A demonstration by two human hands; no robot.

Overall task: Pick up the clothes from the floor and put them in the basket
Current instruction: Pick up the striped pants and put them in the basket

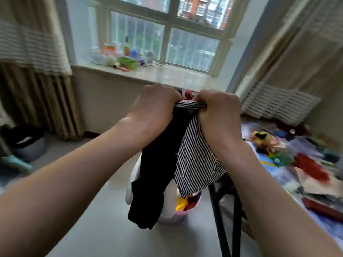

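Observation:
My left hand and my right hand are raised side by side and both grip the top edge of a garment. The garment has a black part hanging on the left and a black-and-white striped part on the right. It hangs straight down over a pink basket on the floor. Yellow and red clothes lie inside the basket, and a white cloth drapes over its left rim. Much of the basket is hidden behind the garment.
A black metal frame stands just right of the basket. A table cluttered with toys and papers fills the right. A windowsill with bottles and containers is ahead. A dark bag sits at the far left by the curtain.

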